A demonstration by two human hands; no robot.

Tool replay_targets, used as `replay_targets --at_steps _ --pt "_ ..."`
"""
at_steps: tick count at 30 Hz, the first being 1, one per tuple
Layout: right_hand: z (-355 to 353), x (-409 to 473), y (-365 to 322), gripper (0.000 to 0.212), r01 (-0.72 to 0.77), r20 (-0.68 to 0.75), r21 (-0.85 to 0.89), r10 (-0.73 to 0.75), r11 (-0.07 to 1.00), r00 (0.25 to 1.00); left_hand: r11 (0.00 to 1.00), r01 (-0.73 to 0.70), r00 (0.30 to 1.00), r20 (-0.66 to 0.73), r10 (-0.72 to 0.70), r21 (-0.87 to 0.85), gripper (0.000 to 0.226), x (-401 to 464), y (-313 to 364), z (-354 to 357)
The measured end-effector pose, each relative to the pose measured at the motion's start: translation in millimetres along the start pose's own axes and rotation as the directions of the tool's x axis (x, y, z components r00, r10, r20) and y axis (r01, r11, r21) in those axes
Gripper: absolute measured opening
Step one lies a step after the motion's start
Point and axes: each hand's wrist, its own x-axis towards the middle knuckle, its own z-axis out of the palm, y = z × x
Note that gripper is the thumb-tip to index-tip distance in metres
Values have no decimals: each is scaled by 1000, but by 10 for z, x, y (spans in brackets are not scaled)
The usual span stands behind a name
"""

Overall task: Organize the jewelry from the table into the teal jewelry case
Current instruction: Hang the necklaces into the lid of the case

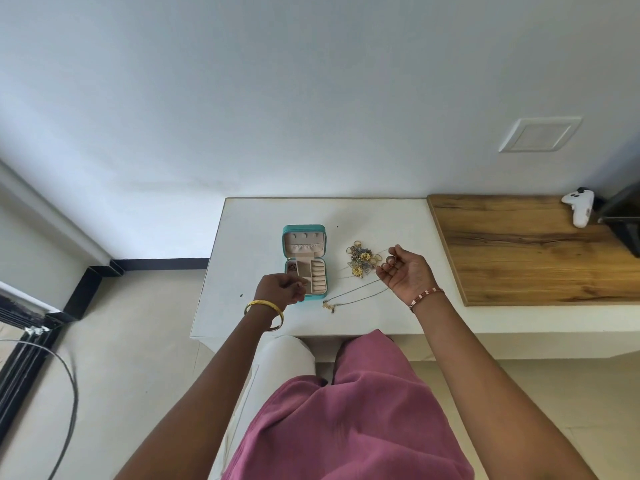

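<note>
Table (381,216): white, lay under both hands.
Teal jewelry case (304,262): stood open, just beyond the left hand.
Jewelry pile (362,259): lay between the hands, nearer the right.
Necklace chains (356,295): trailed from below the right hand toward the left.
Left hand (281,288): fingers curled at the case's front edge; whether it held anything, I could not tell.
Right hand (403,271): palm up, pinched a small ring-like piece.
Risk: loose chains could probably snag the pile if lifted carelessly.

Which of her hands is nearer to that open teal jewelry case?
The left. The left hand is right at the near-left corner of the teal jewelry case, over its edge. The right hand is off to the case's right, beyond the jewelry pile.
</note>
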Motion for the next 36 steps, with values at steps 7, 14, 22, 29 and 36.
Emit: replay_targets --at_steps 7,14,22,29,36 --pt "-156 213 -26 20 26 -114 -240 -54 971 992 996 88 995 33 -89 26 22 104 -196 255" --pt "-455 557 -18 15 -41 -228 -488 -82 872 970 973 217 975 21 -219 85 12 343 -441 573" --pt "-709 935 7 19 -162 -299 -566 -19 808 954 942 244 969 -12 -248 228 15 504 -585 775" --pt "-796 1105 78 24 -156 -315 -662 -83 733 945 934 232 973 -62 -223 271 12 502 -633 889" --pt "-872 1157 149 27 -118 -291 -809 -218 576 932 913 192 981 -95 -169 359 18 460 -660 918"
